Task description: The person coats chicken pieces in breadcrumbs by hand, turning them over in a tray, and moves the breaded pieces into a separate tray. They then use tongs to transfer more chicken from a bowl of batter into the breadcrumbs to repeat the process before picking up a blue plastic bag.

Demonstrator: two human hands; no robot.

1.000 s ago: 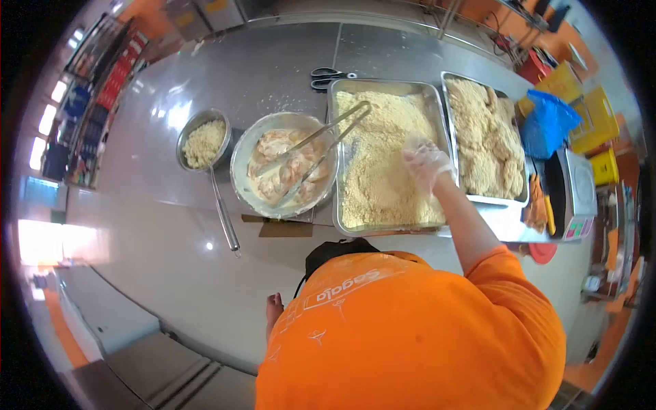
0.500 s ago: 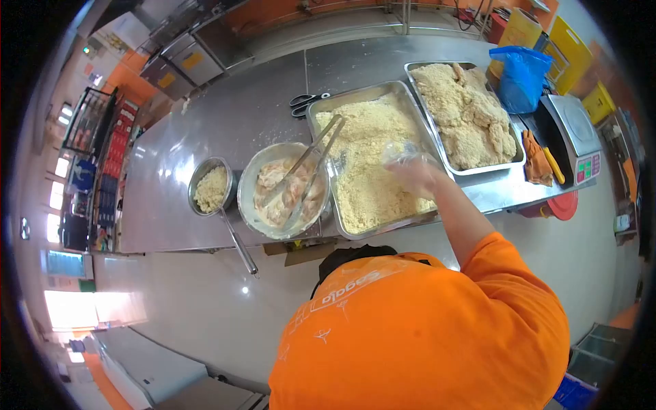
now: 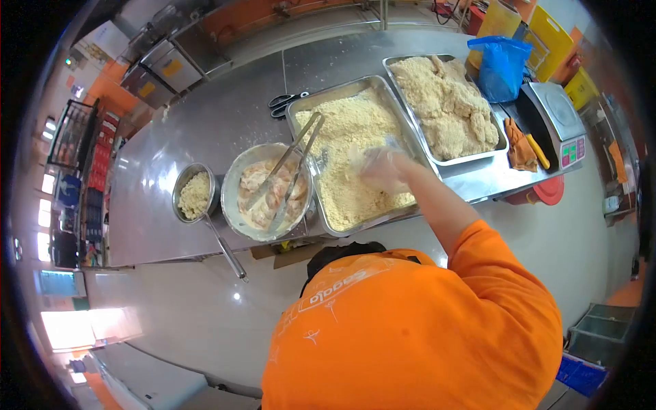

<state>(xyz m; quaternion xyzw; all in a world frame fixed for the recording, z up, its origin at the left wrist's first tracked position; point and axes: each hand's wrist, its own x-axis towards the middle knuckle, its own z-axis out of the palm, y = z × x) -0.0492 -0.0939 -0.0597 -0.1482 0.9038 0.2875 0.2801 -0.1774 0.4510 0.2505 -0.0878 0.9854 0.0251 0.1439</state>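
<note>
My right hand (image 3: 384,169), in a clear plastic glove, is over the pale yellow crumbly coating (image 3: 342,195) in a wide metal tray (image 3: 321,217). Its fingers are smeared by motion, and I cannot make out anything held in them. My left hand is out of sight, with the orange-shirted back and black cap filling the lower view. Left of the tray stands a round bowl (image 3: 231,217) of wet, pale meat pieces (image 3: 263,186). Metal tongs (image 3: 290,152) lean in that bowl, their bent end over the tray's edge.
A second tray (image 3: 459,161) holds coated pieces (image 3: 447,102). Beyond it are a blue bag (image 3: 502,72), a scale (image 3: 557,102) and orange gloves (image 3: 521,147). A long-handled strainer (image 3: 213,198) with crumbs sits at left. Black scissors (image 3: 281,104) lie behind the coating tray.
The whole view has shifted a little, so the table's things appear farther left. My right hand has moved slightly left over the coating. Tongs and bowl keep their places.
</note>
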